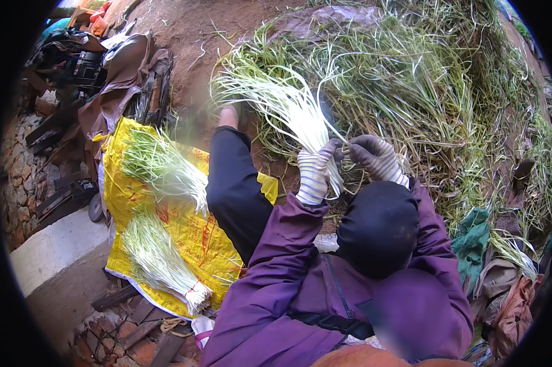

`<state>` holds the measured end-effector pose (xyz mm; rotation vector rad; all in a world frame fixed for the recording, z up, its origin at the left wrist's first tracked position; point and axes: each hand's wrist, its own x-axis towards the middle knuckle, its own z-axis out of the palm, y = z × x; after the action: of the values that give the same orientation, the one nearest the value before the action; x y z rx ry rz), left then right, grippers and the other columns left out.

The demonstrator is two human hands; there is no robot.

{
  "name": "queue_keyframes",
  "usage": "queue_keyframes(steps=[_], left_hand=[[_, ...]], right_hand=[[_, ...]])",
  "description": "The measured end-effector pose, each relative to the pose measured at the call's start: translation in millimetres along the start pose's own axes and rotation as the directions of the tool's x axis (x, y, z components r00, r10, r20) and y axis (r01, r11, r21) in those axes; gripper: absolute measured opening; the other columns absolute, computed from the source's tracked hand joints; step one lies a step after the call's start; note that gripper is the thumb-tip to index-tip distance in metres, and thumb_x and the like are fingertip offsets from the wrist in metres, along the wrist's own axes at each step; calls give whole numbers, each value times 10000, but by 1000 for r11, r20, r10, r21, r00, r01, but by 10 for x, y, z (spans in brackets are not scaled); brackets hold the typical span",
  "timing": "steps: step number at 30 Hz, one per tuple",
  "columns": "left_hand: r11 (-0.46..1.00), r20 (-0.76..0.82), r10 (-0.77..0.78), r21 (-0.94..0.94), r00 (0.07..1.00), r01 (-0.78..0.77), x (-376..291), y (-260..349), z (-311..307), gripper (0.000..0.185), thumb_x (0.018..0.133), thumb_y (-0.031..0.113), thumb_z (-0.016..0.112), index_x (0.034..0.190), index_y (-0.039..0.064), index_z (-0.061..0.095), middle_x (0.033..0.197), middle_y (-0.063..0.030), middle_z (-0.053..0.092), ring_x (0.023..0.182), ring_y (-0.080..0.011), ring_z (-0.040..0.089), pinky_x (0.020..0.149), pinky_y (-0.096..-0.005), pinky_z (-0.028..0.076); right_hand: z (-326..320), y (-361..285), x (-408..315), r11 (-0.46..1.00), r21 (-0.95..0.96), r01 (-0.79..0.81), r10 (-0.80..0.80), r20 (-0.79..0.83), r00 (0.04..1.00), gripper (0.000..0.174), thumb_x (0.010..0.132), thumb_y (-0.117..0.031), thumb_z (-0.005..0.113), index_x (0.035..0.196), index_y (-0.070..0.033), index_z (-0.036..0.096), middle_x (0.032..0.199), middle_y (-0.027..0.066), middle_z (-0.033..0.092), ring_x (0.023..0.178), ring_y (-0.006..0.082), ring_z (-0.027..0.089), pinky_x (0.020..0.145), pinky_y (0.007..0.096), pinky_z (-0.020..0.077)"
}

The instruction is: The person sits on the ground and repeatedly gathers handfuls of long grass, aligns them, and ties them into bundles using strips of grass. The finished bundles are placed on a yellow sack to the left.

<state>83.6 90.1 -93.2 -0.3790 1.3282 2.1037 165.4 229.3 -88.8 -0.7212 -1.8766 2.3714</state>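
Note:
My left hand (316,172), in a striped knit glove with dark fingertips, grips a bunch of long chive-like stalks (299,114). Their white lower ends stick out below the fist, and the leafy green tops fan out up and to the left. Just right of it, my right hand (378,158), gloved alike, pinches a single pale stalk (334,130) between thumb and fingertips. Beyond both hands spreads a big loose heap of green stalks and dry leaves (404,87). My dark-clad knee (232,188) rises to the left of the bunch.
A yellow woven sack (166,197) lies flat on my left. On it rest a loose bunch (166,165) and a tied bunch with a red band (166,261). Scrap wood and sheeting (120,78) pile up at far left. Green netting (471,247) lies at right.

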Motion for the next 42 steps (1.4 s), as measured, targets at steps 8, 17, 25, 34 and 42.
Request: queue_keyframes(steps=[8,17,25,34,42], left_hand=[[982,-77,116,156,990,-103,-25,7,31,134,764,34,733,827,18,616,673,-23,606,514,-96,547,466,-234,426],[977,-125,77,208,989,-49,-27,67,52,172,748,37,737,863,5,613,643,-18,587,517,-102,554,492,-229,463],[990,-222,111,112,969,-87,77,44,4,161,749,6,731,862,-15,617,653,-42,605,479,-115,551,431,-227,451],[998,-128,59,0,990,-59,-16,-52,31,261,744,16,759,971,9,631,801,-34,632,673,-141,603,606,-271,503],[989,-10,-98,-116,995,96,21,89,-78,358,838,5,665,1167,-15,523,923,-87,612,770,-160,606,690,-280,537]], right_hand=[[-11,217,81,995,3,-102,102,105,989,141,905,-152,634,959,-21,630,841,13,653,754,65,546,690,221,455],[-312,8,-46,933,336,-131,199,-177,964,173,922,-227,615,961,-58,619,698,-8,598,535,47,513,459,158,349],[-1301,-98,-528,-101,-981,-166,-61,-160,985,154,851,-170,626,968,-71,640,737,82,651,587,273,597,542,401,487],[-103,-53,-38,871,-486,76,117,355,928,310,913,-276,587,1127,-56,630,965,139,685,888,243,662,803,348,501],[-474,-52,425,658,-711,248,-22,310,950,313,833,-349,661,1034,-109,670,869,130,664,826,273,647,745,358,499]])
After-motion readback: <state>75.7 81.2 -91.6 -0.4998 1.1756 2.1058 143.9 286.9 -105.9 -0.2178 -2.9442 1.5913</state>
